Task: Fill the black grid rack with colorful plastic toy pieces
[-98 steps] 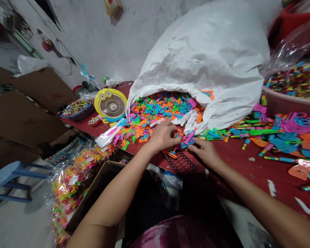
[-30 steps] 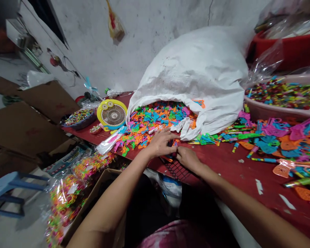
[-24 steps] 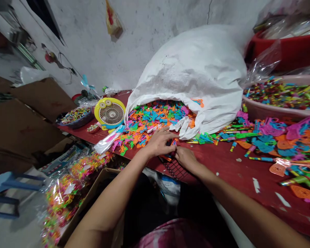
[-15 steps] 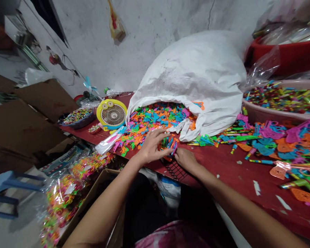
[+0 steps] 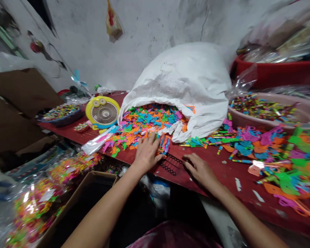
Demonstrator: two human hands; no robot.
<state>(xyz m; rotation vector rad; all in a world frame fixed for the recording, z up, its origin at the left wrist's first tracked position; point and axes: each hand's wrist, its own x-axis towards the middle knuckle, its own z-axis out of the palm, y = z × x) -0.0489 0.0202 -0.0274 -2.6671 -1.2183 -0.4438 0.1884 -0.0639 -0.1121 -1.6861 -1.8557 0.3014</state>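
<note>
My left hand (image 5: 146, 152) lies palm down with its fingers stretched over the front of a heap of small bright plastic pieces (image 5: 152, 119). The heap spills from a torn white sack (image 5: 186, 75). Beside that hand, several pieces stand in a row (image 5: 164, 144) at the far end of a black grid rack (image 5: 171, 164). To the right of the rack, my right hand (image 5: 200, 169) rests near the red tabletop, fingers apart and slightly bent, with nothing seen in it. What lies under my left palm is hidden.
A yellow fan (image 5: 105, 113) and a blue basin (image 5: 64, 118) of small pieces stand to the left. On the right are a pink basin (image 5: 263, 122) and loose plastic parts (image 5: 281, 165). An open cardboard box (image 5: 103, 175) sits below the table's front edge.
My right hand has come away from the rack and moved right, opening. My left hand has turned palm down over the heap's edge, uncovering the row of pieces. The view has shifted right.
</note>
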